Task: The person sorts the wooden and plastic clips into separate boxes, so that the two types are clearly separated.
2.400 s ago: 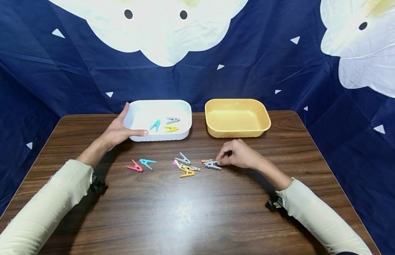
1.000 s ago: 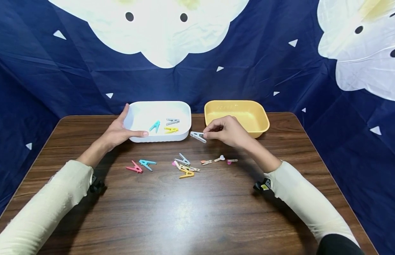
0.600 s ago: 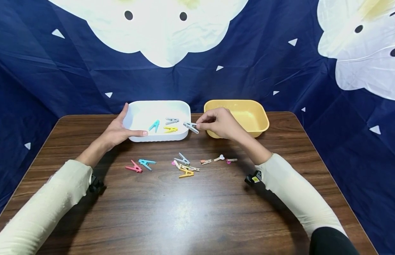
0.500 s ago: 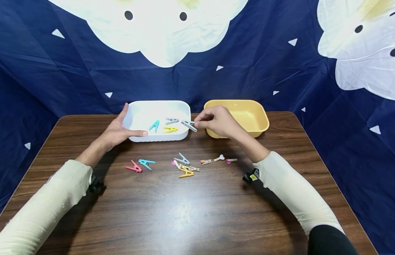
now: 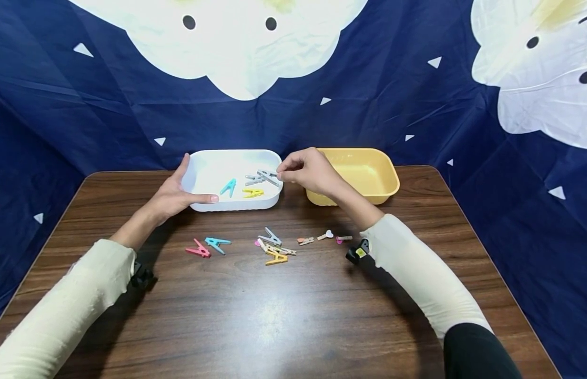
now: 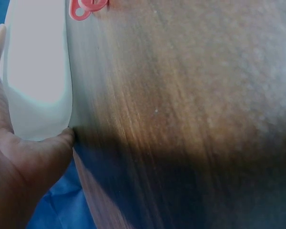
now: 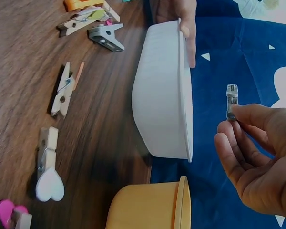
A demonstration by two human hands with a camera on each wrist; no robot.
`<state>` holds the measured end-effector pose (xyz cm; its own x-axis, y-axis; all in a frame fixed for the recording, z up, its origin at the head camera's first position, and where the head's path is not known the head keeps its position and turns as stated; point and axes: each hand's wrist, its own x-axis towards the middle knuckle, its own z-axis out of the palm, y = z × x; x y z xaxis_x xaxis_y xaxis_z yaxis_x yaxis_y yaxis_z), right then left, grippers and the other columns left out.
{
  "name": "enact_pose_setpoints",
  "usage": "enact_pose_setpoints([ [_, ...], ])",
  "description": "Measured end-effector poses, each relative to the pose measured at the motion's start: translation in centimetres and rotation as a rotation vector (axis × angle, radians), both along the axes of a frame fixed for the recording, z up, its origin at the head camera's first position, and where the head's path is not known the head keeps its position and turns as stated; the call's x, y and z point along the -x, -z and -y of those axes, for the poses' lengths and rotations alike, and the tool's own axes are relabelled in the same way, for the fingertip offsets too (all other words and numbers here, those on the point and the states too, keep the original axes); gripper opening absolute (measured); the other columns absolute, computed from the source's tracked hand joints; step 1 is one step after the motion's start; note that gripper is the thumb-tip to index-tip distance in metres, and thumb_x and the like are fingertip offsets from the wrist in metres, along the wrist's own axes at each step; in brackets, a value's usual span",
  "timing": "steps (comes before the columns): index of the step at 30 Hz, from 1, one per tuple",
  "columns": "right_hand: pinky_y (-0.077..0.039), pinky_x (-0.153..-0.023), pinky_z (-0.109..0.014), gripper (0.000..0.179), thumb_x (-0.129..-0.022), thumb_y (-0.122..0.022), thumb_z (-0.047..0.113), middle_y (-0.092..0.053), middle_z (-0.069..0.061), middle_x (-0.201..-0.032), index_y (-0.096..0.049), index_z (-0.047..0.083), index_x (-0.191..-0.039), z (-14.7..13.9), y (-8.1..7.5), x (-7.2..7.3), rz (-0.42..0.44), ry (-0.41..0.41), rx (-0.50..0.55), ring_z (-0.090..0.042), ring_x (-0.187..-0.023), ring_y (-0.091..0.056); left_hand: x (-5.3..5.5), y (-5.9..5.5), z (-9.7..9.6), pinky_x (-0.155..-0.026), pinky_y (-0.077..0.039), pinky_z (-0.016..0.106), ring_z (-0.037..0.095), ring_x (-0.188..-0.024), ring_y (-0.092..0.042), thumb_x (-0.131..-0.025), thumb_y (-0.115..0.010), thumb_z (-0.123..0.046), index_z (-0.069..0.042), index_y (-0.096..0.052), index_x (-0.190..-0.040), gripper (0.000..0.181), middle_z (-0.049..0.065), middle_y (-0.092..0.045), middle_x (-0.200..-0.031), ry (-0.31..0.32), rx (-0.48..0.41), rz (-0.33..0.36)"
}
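Note:
A grey plastic clothespin (image 5: pixel 268 177) is pinched between the thumb and fingertips of my right hand (image 5: pixel 306 169), over the right end of the white basin (image 5: pixel 205 206). In the right wrist view the pinched clothespin (image 7: pixel 232 98) shows end-on above the basin's rim. My left hand (image 5: pixel 174 190) grips the basin's left end, thumb along the front rim and fingers behind. Inside the basin lie a turquoise clothespin (image 5: pixel 229 187), a yellow clothespin (image 5: pixel 253 193) and another grey clothespin (image 5: pixel 253 180), partly overlapped by the held one.
The yellow basin (image 5: pixel 350 200) stands right of the white one. In front lie a red clothespin (image 5: pixel 199 249), a blue clothespin (image 5: pixel 218 243), a mixed pile with an orange clothespin (image 5: pixel 276 258), and small wooden clothespins, one with a white heart (image 5: pixel 325 235). A patterned curtain (image 5: pixel 293 116) hangs behind.
My right hand has picked the grey clothespin off the table beside the small wooden ones and carried it up and left, over the white basin. The left hand stays at the basin.

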<state>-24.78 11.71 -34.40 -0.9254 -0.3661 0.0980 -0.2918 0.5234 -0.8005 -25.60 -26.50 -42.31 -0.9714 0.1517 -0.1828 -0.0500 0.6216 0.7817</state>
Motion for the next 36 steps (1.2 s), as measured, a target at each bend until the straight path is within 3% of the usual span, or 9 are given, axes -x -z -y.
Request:
enact_pose_setpoints([
  [9,-0.042,-0.062,-0.025,0.005,-0.100,-0.087,0.014,-0.081,-0.002,-0.089,-0.089,0.010,-0.101,1.6,-0.5,1.1,-0.007,-0.002,0.018,-0.012,-0.075,-0.056,-0.2,-0.2,0.1,-0.143,-0.005,0.067,0.037,-0.178,0.010,-0.088,-0.099,-0.043,-0.036,0.025,-0.176,0.152,0.005,0.016,-0.189,-0.005,0.001,0.000],
  [22,-0.052,-0.073,-0.022,0.006,-0.100,-0.087,0.015,-0.085,-0.004,-0.095,-0.090,0.010,-0.102,3.4,-1.4,2.2,-0.016,0.006,0.003,-0.011,-0.085,-0.067,0.1,-0.2,0.1,-0.144,-0.003,0.065,0.036,-0.178,0.010,-0.089,-0.099,-0.042,-0.036,0.024,-0.176,0.151,0.007,0.016,-0.190,-0.006,-0.005,-0.005],
  [36,-0.054,-0.069,-0.020,0.006,-0.100,-0.088,0.013,-0.086,-0.006,-0.095,-0.089,0.008,-0.103,5.9,-0.7,3.5,-0.004,0.009,0.019,-0.009,-0.078,-0.068,0.1,-0.1,-0.2,-0.144,-0.003,0.066,0.037,-0.178,0.010,-0.089,-0.099,-0.043,-0.034,0.025,-0.176,0.152,0.007,0.017,-0.190,-0.004,0.000,0.000],
])
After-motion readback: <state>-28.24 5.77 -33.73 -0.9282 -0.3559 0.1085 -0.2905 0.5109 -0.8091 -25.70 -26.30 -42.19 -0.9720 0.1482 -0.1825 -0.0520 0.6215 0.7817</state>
